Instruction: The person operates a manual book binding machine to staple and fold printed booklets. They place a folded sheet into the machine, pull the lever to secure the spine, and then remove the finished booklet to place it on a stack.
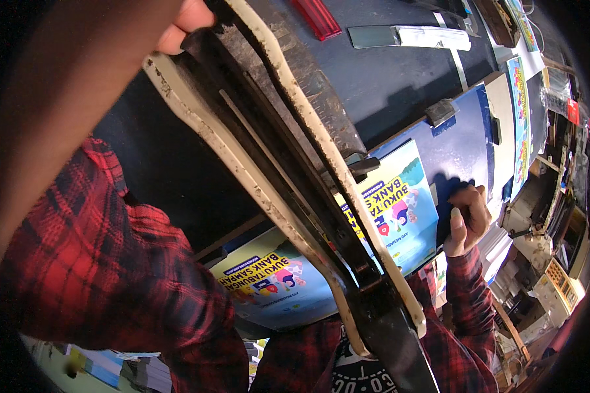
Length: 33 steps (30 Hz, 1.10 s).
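A long metal device [294, 229], which looks like a long-arm stapler with chipped cream sides and a dark bar, slants across the view close to me. My left hand [189, 25] has its fingers bent over the far end; part of that hand is cut off by the upper edge. Under the device lies a printed sheet in yellow and blue [410, 203], showing on both sides of it. My right hand [467, 219] rests beside the sheet's right edge, fingers loosely curled and thumb apart, with nothing visible between them.
A blue board [465, 137] with a dark clip [441, 112] lies under the sheet. Beyond it are a red box-like strip [318, 18] and a white-and-grey ruler-like strip [410, 37] on the dark table [390, 85]. Cluttered shelves [554, 216] stand at the right.
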### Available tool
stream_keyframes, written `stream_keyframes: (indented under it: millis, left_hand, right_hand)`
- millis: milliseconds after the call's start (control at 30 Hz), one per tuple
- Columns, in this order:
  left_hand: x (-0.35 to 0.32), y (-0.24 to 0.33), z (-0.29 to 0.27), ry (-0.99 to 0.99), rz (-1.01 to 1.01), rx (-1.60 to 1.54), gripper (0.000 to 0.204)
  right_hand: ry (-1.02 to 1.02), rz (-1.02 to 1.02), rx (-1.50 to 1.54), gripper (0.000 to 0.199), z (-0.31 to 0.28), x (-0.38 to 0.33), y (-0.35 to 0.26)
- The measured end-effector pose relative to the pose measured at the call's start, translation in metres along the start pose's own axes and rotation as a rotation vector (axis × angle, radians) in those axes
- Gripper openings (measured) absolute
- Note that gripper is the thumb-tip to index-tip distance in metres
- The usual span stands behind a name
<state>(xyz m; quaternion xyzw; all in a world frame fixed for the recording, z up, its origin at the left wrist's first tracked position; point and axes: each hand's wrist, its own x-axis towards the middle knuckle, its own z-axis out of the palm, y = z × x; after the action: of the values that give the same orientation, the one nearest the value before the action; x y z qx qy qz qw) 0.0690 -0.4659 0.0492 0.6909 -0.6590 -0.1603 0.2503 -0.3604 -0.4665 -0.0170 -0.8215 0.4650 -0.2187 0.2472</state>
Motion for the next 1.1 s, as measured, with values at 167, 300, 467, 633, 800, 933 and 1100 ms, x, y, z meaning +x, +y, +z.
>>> stream_keyframes:
  millis: [167, 300, 467, 633, 800, 933, 1100]
  left_hand:
    - [0.005, 0.002, 0.001, -0.013, 0.024, -0.004, 0.028]
    - [-0.006, 0.003, -0.009, -0.007, 0.000, 0.007, 0.027]
    - [-0.007, 0.007, -0.016, -0.014, -0.010, 0.026, 0.026]
    - [-0.004, 0.010, -0.016, -0.041, -0.009, 0.060, 0.025]
    - [0.002, 0.018, -0.020, -0.127, -0.045, 0.083, 0.025]
    - [0.005, 0.018, -0.029, -0.157, -0.075, 0.064, 0.026]
    - [-0.008, 0.001, -0.051, 0.270, 0.033, -0.104, 0.028]
  right_hand:
    - [0.006, 0.004, -0.017, 0.032, -0.001, -0.005, 0.004]
    - [-0.016, -0.015, -0.034, 0.031, -0.002, 0.000, 0.002]
    - [-0.009, -0.047, -0.053, 0.030, -0.002, 0.001, 0.001]
    - [-0.006, -0.003, -0.025, 0.033, -0.001, -0.002, -0.001]
    - [-0.024, 0.011, -0.036, 0.035, -0.003, 0.000, -0.001]
    - [-0.016, -0.013, -0.016, 0.038, -0.002, -0.002, 0.001]
    - [-0.151, 0.413, 0.352, 0.037, -0.023, 0.018, -0.023]
